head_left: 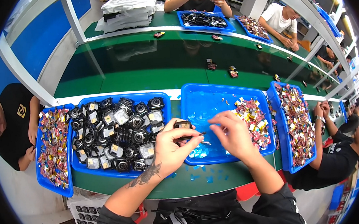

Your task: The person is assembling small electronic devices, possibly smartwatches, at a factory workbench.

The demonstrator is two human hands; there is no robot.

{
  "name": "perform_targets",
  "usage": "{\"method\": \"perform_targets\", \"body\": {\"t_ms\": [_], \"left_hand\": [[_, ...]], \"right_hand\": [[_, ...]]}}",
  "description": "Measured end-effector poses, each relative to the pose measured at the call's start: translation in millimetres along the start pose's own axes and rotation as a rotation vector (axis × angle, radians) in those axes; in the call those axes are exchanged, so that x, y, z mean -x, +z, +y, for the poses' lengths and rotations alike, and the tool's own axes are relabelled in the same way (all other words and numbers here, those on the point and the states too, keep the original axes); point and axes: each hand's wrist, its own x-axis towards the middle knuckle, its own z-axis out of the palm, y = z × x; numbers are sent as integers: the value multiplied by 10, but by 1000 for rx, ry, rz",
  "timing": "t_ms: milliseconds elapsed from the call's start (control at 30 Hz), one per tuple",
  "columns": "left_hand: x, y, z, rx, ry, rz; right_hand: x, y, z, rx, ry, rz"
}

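Observation:
My left hand (pixel 170 145) is closed around a black smartwatch case (pixel 183 125), its brownish inside facing up. A small dark strip (pixel 202 133) sticks out by the thumb tip. To the right, my right hand (pixel 234 134) hovers over a blue tray (pixel 203 90), fingers curled and thumb slightly apart, with nothing visible between them. That tray holds small red, yellow and silver electronic parts (pixel 253 121) on its right side and bits of blue film (pixel 199 151) below my hands. At left, another blue tray (pixel 167 108) is heaped with black watch cases (pixel 123 134).
Narrow blue trays of electronic parts stand at far left (pixel 69 178) and right (pixel 289 162). Past a white rail (pixel 124 93), a green conveyor belt (pixel 143 68) carries scattered parts. Co-workers sit across and on both sides. White metal posts (pixel 25 73) frame the bench.

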Motion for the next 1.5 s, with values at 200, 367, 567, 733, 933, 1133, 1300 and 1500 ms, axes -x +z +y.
{"method": "perform_targets", "body": {"t_ms": [200, 367, 567, 733, 933, 1133, 1300, 1500], "left_hand": [[12, 9, -79, 87, 32, -77], [-10, -22, -8, 470, -144, -179], [8, 25, 72, 542, -154, -140], [10, -4, 50, 466, -133, -232], [12, -14, 50, 481, -127, -272], [24, -19, 40, 447, -121, -263], [39, -22, 74, 350, -83, -268], [54, -17, 84, 261, -91, -269]], "right_hand": [[30, -68, -276, -726, 90, -8], [47, -101, -273, -706, 142, 162], [3, -183, -453, -521, 51, 28], [-42, -103, -493, -426, 69, 108], [-45, -73, -500, -429, 68, 131], [-69, -80, -508, -457, 73, 117], [-87, -108, -522, -458, 109, 95], [-63, -146, -507, -330, 57, 137]]}}
